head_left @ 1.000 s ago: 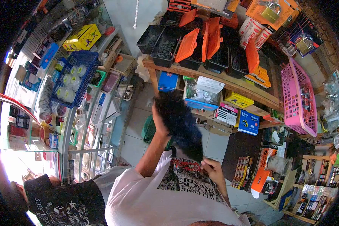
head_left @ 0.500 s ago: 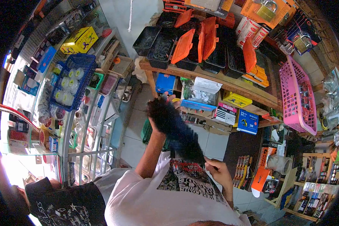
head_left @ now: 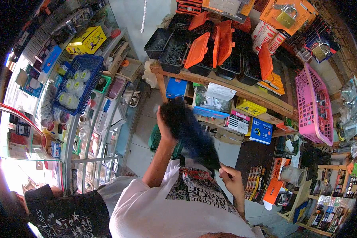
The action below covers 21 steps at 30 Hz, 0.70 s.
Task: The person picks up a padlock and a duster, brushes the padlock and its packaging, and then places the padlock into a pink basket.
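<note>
A dark, fluffy duster [head_left: 194,135], black to deep blue and seemingly of feathers, slants across the middle of the view in front of my chest. Around its upper left end is my left hand [head_left: 166,127], closed on it, with most fingers hidden behind the fluff. My right hand [head_left: 232,180] is closed at the lower right end, where a thin handle seems to come out between thumb and fingers. Behind the duster are a blue box [head_left: 176,88] and an open box of plastic bags [head_left: 212,104] on the lower shelf.
Black bins [head_left: 173,53] of nails or screws with orange lids stand on a wooden shelf ahead. A pink basket [head_left: 315,107] is at right. A glass counter at left bears a blue basket [head_left: 77,85]. Beside me is a person in a black shirt [head_left: 69,212].
The duster and my left hand have shifted slightly right. Left fingertips that showed past the duster's upper end are now hidden. The surroundings have also shifted a little in view.
</note>
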Available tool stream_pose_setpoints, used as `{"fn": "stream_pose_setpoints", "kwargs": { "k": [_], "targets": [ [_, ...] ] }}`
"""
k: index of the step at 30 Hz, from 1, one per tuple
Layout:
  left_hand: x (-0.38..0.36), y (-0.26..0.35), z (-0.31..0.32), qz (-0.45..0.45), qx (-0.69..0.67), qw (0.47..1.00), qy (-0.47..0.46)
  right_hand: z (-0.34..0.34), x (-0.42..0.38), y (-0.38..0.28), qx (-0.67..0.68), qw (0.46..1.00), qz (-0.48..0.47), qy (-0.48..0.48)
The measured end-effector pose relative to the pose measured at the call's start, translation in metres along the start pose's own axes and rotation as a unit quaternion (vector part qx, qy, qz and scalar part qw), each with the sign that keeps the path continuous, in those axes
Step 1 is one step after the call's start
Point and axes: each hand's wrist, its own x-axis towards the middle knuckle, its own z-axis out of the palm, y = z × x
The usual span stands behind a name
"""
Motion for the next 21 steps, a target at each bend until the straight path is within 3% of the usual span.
{"fn": "stream_pose_setpoints", "kwargs": {
  "k": [2, 3, 6, 10, 13, 16, 20, 21],
  "targets": [
    [-0.011, 0.005, 0.046, -0.004, 0.033, 0.993, 0.115, -0.001, 0.0, -0.003, -0.007, 1.0, 0.024, 0.002],
    [-0.01, 0.006, 0.045, -0.001, -0.001, 0.999, 0.039, -0.004, 0.0, 0.0, -0.007, 1.0, 0.018, -0.011],
    [-0.013, 0.006, 0.052, -0.006, 0.027, 0.994, 0.109, -0.004, 0.0, -0.004, -0.026, 1.0, 0.008, 0.002],
    [-0.007, 0.005, 0.023, 0.004, -0.002, 0.999, -0.036, -0.008, 0.0, 0.0, -0.023, 0.999, 0.012, -0.019],
    [-0.006, 0.005, 0.028, 0.007, 0.026, 0.994, 0.105, -0.005, 0.001, -0.003, -0.047, 0.999, 0.012, 0.017],
    [-0.006, 0.006, 0.024, -0.003, 0.004, 0.999, -0.035, -0.007, 0.0, 0.004, -0.018, 0.999, 0.023, -0.021],
    [-0.01, 0.0, 0.048, -0.012, 0.019, 0.988, 0.153, 0.0, 0.003, 0.004, -0.021, 1.0, 0.013, 0.018],
    [-0.015, -0.003, 0.048, -0.023, 0.024, 0.992, 0.126, -0.001, 0.004, 0.009, -0.006, 1.0, 0.007, 0.007]
  ]
}}
